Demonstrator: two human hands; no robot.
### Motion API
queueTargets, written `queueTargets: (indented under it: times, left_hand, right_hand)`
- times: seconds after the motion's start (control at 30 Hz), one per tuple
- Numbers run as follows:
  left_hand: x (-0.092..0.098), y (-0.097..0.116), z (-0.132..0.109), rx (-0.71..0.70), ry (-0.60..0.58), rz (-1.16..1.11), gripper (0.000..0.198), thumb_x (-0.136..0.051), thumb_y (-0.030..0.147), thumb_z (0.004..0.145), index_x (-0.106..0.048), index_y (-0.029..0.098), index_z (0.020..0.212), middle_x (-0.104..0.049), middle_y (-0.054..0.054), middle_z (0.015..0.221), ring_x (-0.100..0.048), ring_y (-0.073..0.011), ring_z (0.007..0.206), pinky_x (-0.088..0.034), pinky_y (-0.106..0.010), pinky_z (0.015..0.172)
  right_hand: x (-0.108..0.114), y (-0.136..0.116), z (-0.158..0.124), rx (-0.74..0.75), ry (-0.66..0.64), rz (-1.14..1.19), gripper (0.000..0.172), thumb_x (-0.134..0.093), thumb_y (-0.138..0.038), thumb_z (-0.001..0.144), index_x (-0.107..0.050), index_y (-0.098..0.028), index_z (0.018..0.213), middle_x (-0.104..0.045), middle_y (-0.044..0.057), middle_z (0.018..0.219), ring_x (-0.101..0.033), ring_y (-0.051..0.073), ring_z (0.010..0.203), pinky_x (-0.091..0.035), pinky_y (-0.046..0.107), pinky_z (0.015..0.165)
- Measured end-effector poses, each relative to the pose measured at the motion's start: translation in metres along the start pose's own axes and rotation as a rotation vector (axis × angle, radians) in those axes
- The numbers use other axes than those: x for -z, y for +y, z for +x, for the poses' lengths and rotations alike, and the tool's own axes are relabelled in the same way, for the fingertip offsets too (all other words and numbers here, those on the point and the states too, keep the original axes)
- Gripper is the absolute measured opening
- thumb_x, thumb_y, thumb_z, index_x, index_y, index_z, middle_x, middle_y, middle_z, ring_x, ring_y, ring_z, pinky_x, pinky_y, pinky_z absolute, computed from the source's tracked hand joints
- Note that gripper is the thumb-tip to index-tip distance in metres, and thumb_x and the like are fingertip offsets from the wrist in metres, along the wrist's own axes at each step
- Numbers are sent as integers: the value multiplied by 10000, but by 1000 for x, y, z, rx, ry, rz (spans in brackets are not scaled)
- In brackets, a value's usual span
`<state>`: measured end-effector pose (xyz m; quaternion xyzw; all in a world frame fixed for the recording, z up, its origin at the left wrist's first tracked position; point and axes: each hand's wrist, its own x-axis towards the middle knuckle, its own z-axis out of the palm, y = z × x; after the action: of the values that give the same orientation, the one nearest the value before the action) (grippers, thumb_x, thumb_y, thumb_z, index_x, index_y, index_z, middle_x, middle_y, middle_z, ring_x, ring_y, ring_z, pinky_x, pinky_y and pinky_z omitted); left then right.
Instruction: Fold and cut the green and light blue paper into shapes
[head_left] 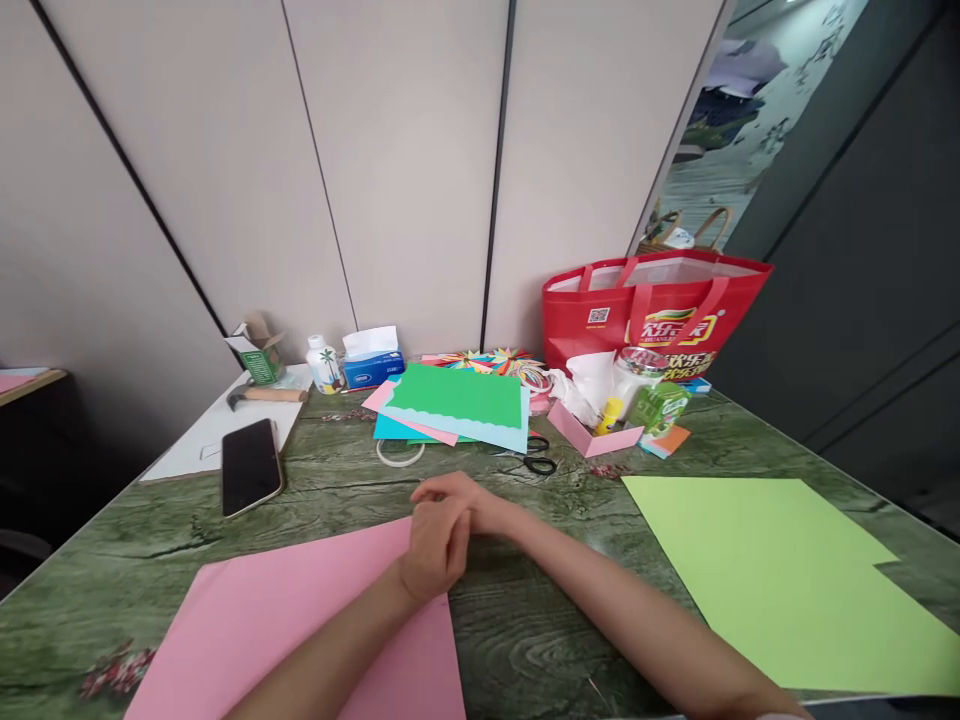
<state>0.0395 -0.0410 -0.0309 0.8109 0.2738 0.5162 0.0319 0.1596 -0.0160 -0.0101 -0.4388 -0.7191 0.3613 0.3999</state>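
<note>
My bare left hand (437, 548), loosely curled, touches my bare right hand (466, 498); whether either grip is closed on anything, I cannot tell; the large pink paper sheet (300, 595) lies partly below my left hand on the green wood-patterned tabletop (525, 640); a notched light-green paper sheet (772, 560) lies to my right.

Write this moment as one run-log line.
left hand: touching right hand | pink paper: beneath left forearm | lime-green paper: at right | smartphone: at left

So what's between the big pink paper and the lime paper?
In the head view, your right forearm crosses the tabletop between pink paper and lime paper.
</note>
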Motion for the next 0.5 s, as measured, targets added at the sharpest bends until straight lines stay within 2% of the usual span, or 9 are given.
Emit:
queueTargets:
  times: [0.07,0.1,0.2,0.27,0.33,0.4,0.5]
  left_hand:
    - [1,-5,-9,19,-20,-5,341,-398,136,880,-554,197,1177,-724,-84,863,-681,-191,721,-516,-294,671]
    - [1,-6,-11,20,-40,-13,338,-404,134,879,-554,198,1175,-724,-79,849,-680,-182,704,-517,-283,660]
    - [2,-8,-10,-4,-97,-39,357,-406,114,874,-534,197,1196,-724,-69,821,-681,-168,678,-517,-258,635]
    - [1,-8,-8,-34,-116,-47,382,-397,94,869,-508,194,1221,-724,-65,807,-682,-163,667,-516,-251,625]
    - [0,-8,-6,-77,-129,-49,401,-400,85,861,-490,200,1235,-724,-54,788,-683,-159,655,-514,-243,621]
    - [-1,-10,-5,-119,-137,-45,414,-407,82,854,-478,206,1243,-724,-46,774,-685,-155,648,-512,-233,618]
    - [-2,-19,-2,-159,-135,-21,431,-414,78,849,-450,202,1261,-721,-44,767,-683,-150,629,-506,-224,610]
  right_hand:
    - [20,6,-5,68,-47,-98,279,-494,-355,896,-638,-123,839,-647,-12,745,-629,130,661,-521,274,626]
    - [34,11,-12,84,-24,-150,239,-505,-348,880,-661,-172,836,-663,-16,746,-633,142,681,-517,287,660]
    - [88,32,-50,74,187,-302,237,-461,-320,883,-663,-203,926,-680,71,933,-618,238,878,-468,426,827]
    - [124,55,-82,55,319,-414,243,-473,-328,865,-660,-192,940,-663,121,979,-564,296,1010,-397,513,913]
    - [150,83,-113,27,429,-754,275,-470,-392,849,-659,-217,945,-650,115,1041,-506,315,1120,-365,538,954]
    - [161,110,-139,-104,467,-960,399,-424,-473,842,-630,-192,1038,-584,158,1177,-432,360,1203,-372,575,925]
    - [150,134,-163,-269,451,-1103,480,-297,-464,880,-567,-179,1156,-507,175,1282,-401,380,1231,-359,609,906]
